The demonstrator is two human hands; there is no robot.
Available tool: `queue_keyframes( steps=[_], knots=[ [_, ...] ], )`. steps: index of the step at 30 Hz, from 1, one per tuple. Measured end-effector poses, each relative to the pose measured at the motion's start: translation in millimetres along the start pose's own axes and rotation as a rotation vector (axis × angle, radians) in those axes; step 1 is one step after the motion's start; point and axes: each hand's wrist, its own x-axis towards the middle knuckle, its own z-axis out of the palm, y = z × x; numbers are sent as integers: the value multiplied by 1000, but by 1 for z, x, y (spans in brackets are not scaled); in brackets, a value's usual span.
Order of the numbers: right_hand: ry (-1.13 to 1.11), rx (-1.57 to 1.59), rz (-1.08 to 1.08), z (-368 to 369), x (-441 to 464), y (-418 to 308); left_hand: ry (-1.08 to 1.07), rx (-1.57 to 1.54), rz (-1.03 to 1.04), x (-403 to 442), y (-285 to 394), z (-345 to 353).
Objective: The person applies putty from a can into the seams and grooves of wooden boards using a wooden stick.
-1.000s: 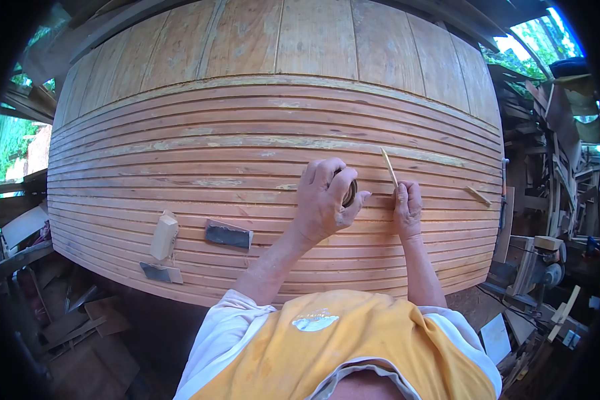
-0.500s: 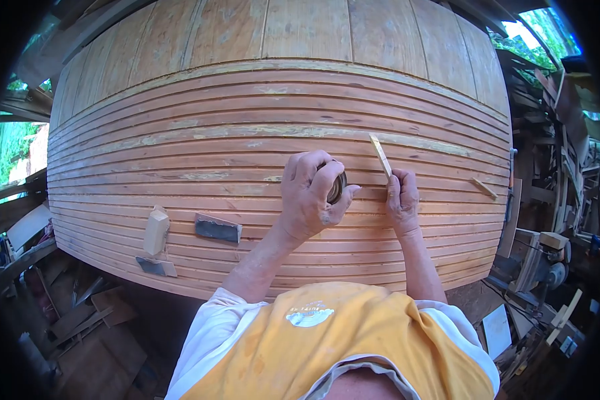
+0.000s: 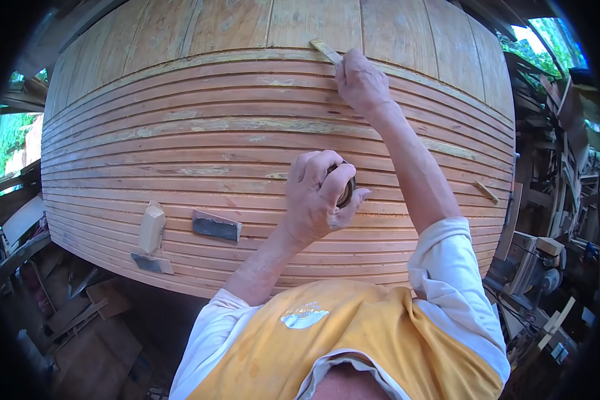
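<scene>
Reaching past the slats, the right hand (image 3: 363,83) grips a flat stick (image 3: 326,51) between thumb and fingers, its free end angled over the wide boards (image 3: 313,23) near the far seam; whether it touches them, I cannot tell. The left hand (image 3: 317,193) is curled around a round container (image 3: 345,190), above the middle of the slatted surface (image 3: 260,157).

Pale smears (image 3: 247,125) run along at least 2 bands, 1 at the far seam and 1 nearer the middle, with smaller patches scattered between. They look partial: many slats lack them and dark grooves remain visible. The full extent wanted cannot be judged.

The near edge runs close to the yellow shirt (image 3: 353,320), leaving little room between torso and wood. Bare slats spread widest to the left of the hands, up beyond the pale block (image 3: 152,228) and 2 dark-faced pieces, 1 just beside it (image 3: 152,263) and 1 to its right (image 3: 217,227). To the right, the raised forearm crosses the slats, and a small stick (image 3: 487,192) lies near the side edge. Scrap wood (image 3: 103,327) crowds the ground beyond the left edge.
</scene>
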Motion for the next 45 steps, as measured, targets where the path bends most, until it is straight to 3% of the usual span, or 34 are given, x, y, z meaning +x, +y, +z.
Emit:
queue_keyframes(
  steps=[5, 11, 14, 17, 20, 23, 25, 27, 29, 31, 35, 41, 45],
  knots=[
    [-241, -75, 118, -25, 0, -20, 18, -23, -11, 1, -1, 2],
    [-128, -92, 216, -1, 14, 10, 19, -31, -15, -1, -1, 1],
    [-167, -148, 202, 3, 0, 12, 28, -27, -11, 1, -1, 2],
    [-37, -127, 152, 7, 10, 15, 34, -30, -8, 0, 0, 3],
    [-105, -214, 107, -1, 18, 16, 27, -20, -10, -2, -1, 3],
    [-273, -192, 192, -58, -9, 11, 35, -12, -26, -2, 1, 3],
    [-101, -151, 184, -79, -42, 26, 40, -22, -22, -2, 0, 3],
    [102, 83, 146, -78, -85, 58, 46, -35, -16, -1, -1, 4],
    [114, 382, 222, -71, -132, 81, 47, -48, -10, -2, -2, 3],
    [155, 398, 290, -62, -172, 78, 22, -34, -13, -2, -1, 1],
    [151, 397, 193, -46, -198, 59, -46, 2, 2, 2, 3, -5],
    [84, 288, -27, -25, -142, 25, -145, 57, 32, 5, 5, -11],
    [3, 196, -61, -8, -102, -4, -124, 53, 8, 3, 5, -10]
  ],
)
